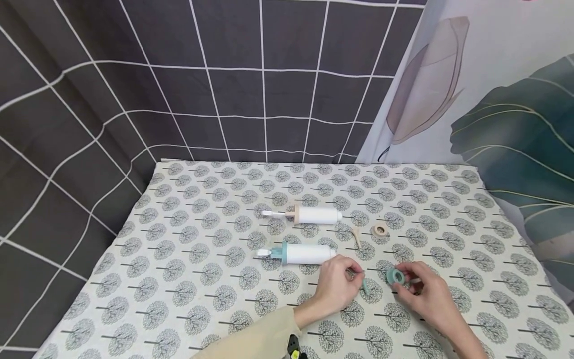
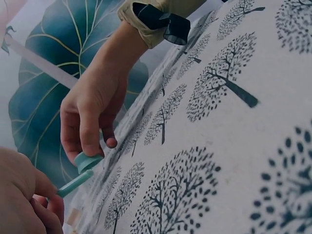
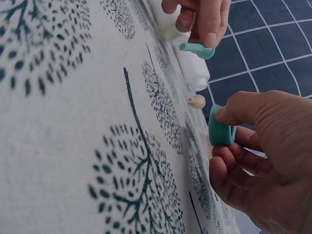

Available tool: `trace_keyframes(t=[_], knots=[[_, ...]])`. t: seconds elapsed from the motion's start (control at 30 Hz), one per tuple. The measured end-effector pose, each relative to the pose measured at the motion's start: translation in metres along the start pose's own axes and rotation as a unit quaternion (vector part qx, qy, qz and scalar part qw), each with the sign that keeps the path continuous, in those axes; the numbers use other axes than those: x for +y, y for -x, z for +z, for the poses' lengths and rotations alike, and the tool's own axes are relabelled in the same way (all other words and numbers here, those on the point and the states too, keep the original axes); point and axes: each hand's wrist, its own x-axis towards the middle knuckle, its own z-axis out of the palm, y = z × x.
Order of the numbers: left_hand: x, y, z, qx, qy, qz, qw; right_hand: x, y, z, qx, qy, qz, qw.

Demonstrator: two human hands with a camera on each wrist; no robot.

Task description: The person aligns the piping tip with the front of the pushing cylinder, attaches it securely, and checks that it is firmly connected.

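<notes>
Left hand: fingertips together, pinching green stick.
Right hand: thumb and curled fingers hold green ring.
Green pieces: near each other but apart, over the cloth.
Beyond: beige stick, beige ring.

No lettering, number or sign is legible anywhere, including on the white cylinders at five o'clock in the head view, the teal ring at four and the black wristband at six.

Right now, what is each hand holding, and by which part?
Left hand: a thin green piece, pinched at its wider end, narrow stem free. Right hand: a green ring, gripped by its outer edge.
</notes>
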Motion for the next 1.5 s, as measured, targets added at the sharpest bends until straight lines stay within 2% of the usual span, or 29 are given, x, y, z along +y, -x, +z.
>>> trace_keyframes(t=[0.33, 0.47, 0.63, 0.83, 1.1, 1.27, 1.5], knots=[[0.006, 0.001, -0.005, 0.016, 0.036, -0.011, 0.9991, -0.004, -0.002, -0.001, 0.015, -0.031, -0.01, 0.9994], [0.008, 0.0, -0.007, 0.024, 0.05, -0.02, 0.9983, -0.006, -0.002, -0.001, 0.02, -0.039, -0.002, 0.999], [0.008, -0.002, -0.011, 0.043, 0.049, -0.01, 0.9978, -0.011, -0.004, -0.002, 0.019, -0.053, 0.015, 0.9983], [0.01, -0.004, -0.016, 0.077, 0.026, 0.016, 0.9965, -0.02, -0.007, -0.003, 0.017, -0.083, 0.029, 0.996], [0.011, -0.002, -0.02, 0.086, 0.043, 0.023, 0.9951, -0.024, -0.008, 0.001, 0.007, -0.147, 0.027, 0.9887], [0.012, -0.001, -0.023, 0.093, 0.036, 0.035, 0.9944, -0.026, -0.007, 0.003, 0.0, -0.183, 0.03, 0.9827], [0.014, -0.001, -0.026, 0.094, 0.047, 0.03, 0.994, -0.036, -0.011, 0.005, -0.02, -0.22, 0.043, 0.9744]])
